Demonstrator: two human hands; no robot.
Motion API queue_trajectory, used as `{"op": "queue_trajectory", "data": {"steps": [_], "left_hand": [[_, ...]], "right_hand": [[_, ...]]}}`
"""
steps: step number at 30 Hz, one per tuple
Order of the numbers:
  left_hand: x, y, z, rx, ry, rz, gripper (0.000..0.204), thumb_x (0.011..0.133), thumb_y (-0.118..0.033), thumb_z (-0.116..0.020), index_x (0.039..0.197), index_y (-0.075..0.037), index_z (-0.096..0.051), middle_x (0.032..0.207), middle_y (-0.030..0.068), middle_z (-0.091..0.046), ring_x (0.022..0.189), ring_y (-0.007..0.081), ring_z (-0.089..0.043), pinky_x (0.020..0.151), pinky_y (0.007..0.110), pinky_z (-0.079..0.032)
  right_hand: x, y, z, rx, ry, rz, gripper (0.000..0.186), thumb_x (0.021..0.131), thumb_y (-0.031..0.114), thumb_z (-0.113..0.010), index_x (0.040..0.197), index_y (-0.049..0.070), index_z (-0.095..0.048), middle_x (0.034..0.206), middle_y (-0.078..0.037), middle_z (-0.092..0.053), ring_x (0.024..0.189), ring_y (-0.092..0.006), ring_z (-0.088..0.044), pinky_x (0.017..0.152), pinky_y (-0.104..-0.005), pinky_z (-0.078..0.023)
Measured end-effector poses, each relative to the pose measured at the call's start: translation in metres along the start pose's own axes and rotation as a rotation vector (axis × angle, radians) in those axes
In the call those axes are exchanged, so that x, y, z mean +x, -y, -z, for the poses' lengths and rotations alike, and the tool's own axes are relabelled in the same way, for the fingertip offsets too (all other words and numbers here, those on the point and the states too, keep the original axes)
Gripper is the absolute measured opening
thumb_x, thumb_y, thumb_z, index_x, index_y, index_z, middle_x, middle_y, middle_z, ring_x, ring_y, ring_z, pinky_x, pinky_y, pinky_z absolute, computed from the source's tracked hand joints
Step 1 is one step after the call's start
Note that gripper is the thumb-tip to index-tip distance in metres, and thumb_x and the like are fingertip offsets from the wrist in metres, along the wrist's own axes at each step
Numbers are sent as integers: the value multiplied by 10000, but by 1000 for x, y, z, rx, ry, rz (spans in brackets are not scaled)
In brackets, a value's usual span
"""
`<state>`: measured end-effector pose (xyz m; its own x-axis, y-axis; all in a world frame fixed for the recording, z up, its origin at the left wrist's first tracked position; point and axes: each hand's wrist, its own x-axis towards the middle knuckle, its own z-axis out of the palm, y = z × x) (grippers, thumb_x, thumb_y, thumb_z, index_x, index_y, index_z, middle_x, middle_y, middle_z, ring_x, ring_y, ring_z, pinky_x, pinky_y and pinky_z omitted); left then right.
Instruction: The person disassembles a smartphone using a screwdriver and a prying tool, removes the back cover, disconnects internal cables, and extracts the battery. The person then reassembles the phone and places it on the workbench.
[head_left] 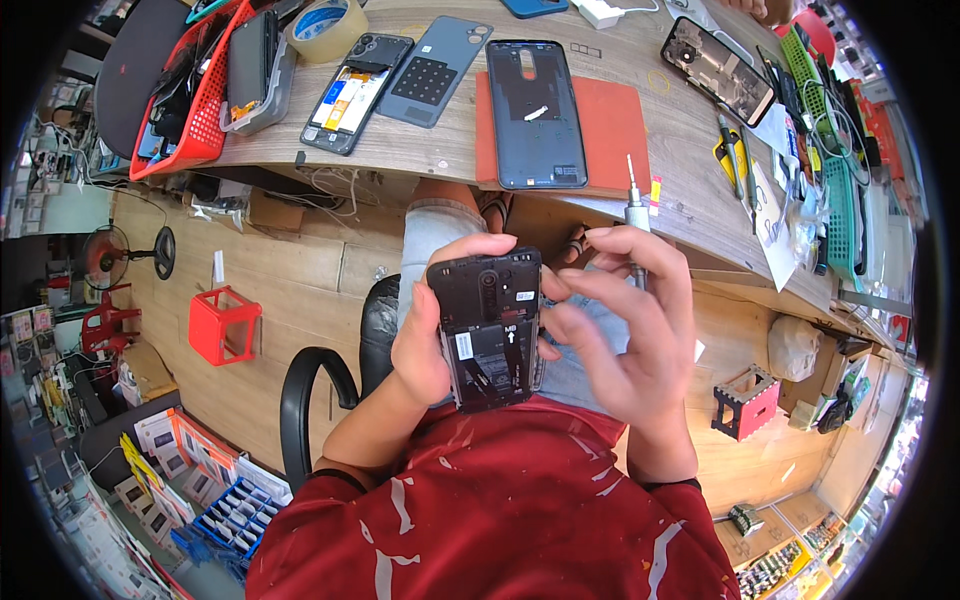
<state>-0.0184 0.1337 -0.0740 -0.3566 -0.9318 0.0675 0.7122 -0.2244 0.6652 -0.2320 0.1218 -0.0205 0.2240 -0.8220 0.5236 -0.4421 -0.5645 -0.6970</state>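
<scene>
My left hand (428,350) is wrapped round a smartphone with its back cover off (488,325), held upright over my lap. Its dark inner side faces me, with the camera lenses at the top and the battery area below. Beside the phone's right edge is my right hand (640,330), its fingers bent and slightly blurred. A silver screwdriver (636,212) sticks up from behind that hand's fingers, tip pointing away from me. The fingertips are close to the phone's upper right edge; whether they touch it I cannot tell.
On the table lie a black back cover (540,120) on a reddish mat (613,130), an opened phone (355,95) and a grey back cover (436,72). Yellow-black pliers (735,165) lie right. A red basket (215,100) stands left; a red stool (225,325) is on the floor.
</scene>
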Motion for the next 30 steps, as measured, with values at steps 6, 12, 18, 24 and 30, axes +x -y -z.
{"op": "queue_trajectory", "data": {"steps": [6,12,18,24,30], "left_hand": [[11,-1,-1,-248,13,71,797,1149,-709,-332,1664,-102,-323,1403,395,-581,1087,510,-752,849,569,-686],[9,-1,-2,-227,16,123,774,1156,-685,-347,1659,-98,-329,1391,382,-598,1073,493,-756,846,546,-679],[5,-1,-7,-82,47,143,805,1150,-687,-372,1643,-51,-348,1350,355,-634,1027,442,-762,826,502,-664],[2,3,-6,-45,97,97,789,1165,-657,-352,1637,-25,-358,1343,360,-639,1006,419,-770,827,490,-666],[1,-1,-5,25,144,121,782,1171,-641,-368,1616,2,-396,1349,364,-641,1000,393,-774,842,459,-657]], "right_hand": [[-10,-10,8,112,-88,9,287,1080,-119,-580,1338,-82,-701,1525,-380,-602,1058,-338,-810,865,-391,-675],[-15,-10,24,508,-34,-207,340,968,-183,-719,1295,-110,-662,1368,-345,-719,1139,-325,-803,916,-378,-673],[-6,-5,30,628,-125,-293,361,945,-197,-732,1200,-42,-529,1237,-356,-756,1095,-344,-813,892,-377,-673],[7,-7,30,617,-79,-299,347,957,-170,-730,1202,-33,-526,1155,-320,-779,1037,-309,-815,846,-374,-685],[14,-8,38,540,27,-352,298,954,-152,-714,1174,-44,-544,1102,-305,-774,987,-336,-820,748,-393,-720]]}}
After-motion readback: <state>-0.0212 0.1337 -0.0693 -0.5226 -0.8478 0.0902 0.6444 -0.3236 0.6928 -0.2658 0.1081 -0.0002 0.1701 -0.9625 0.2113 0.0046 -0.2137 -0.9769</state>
